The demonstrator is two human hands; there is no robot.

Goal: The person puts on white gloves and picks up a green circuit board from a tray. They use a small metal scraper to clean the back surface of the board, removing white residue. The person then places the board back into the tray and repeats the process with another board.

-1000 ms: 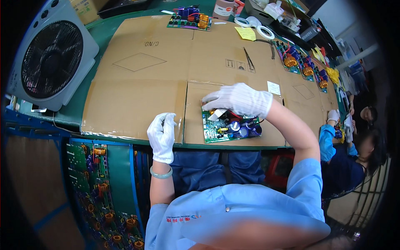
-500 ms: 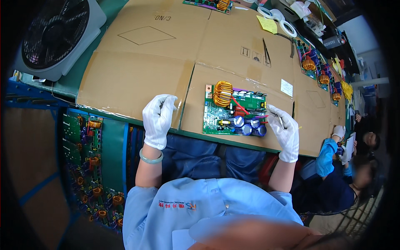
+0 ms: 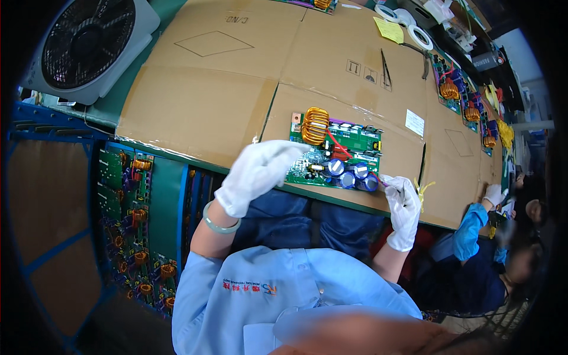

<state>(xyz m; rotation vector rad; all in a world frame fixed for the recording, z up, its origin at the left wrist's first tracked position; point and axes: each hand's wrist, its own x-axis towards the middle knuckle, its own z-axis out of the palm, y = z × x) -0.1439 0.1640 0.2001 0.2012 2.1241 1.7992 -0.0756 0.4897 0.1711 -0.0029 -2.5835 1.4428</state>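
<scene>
Circuit board [image 3: 355, 142] lies flat on the cardboard [image 3: 207, 89] over the bench [image 3: 130, 74], close to the near edge. Long axis runs roughly along that edge, swung a bit: right end sits nearer the person. Copper coil [image 3: 315, 126] at its far left corner, blue capacitors [image 3: 360, 172] along its near side. Left hand [image 3: 260, 174] is the nearer one: reaches across the near edge, fingers straight and together, tips over the board's left part just nearside of the coil. Board lies right of those tips. Contact or pinch there: can't tell, thumb is hidden. Right hand [image 3: 404, 210] is off the board's near right corner, fingers curled, tips drawn in beside a short reddish-purple lead [image 3: 381, 181]; board is to their left and slightly farther in. Can't tell if they grip the lead. Yellow strands [image 3: 422, 193] show just right of that hand, held or loose unclear. Tweezers [image 3: 386, 70] lie well apart, toward the bench's far edge.
</scene>
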